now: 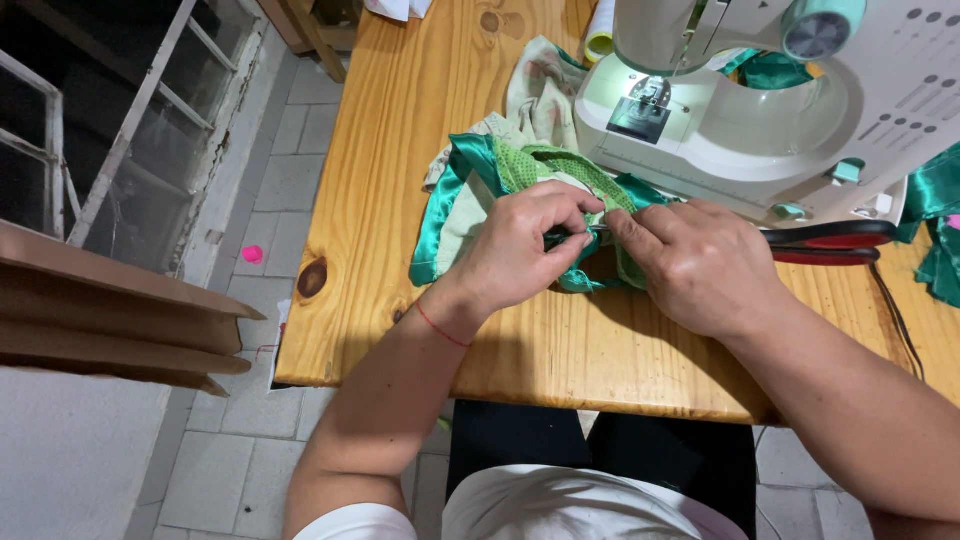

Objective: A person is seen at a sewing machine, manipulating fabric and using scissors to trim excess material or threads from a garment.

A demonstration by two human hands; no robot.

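Sitting at a wooden table [400,130], a person works green fabric [470,190] with both hands. Far left: window frame [130,130], cardboard [110,310], small pink object [252,254] on the tiled floor. Left hand [520,245] curls tight, pinching the satin-and-mesh piece at table centre. Right hand [700,265] touches it, fingers narrow, gripping the same fold. Behind sits a white sewing machine [760,100]; red-and-black scissors [830,242] lie just right of the hands.

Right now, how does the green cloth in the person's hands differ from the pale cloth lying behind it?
The green cloth is shiny satin with mesh, bunched and pinched by the left hand and right hand. The pale cloth is dull, faintly patterned, and lies untouched near the sewing machine. Both rest crumpled on the wooden table.
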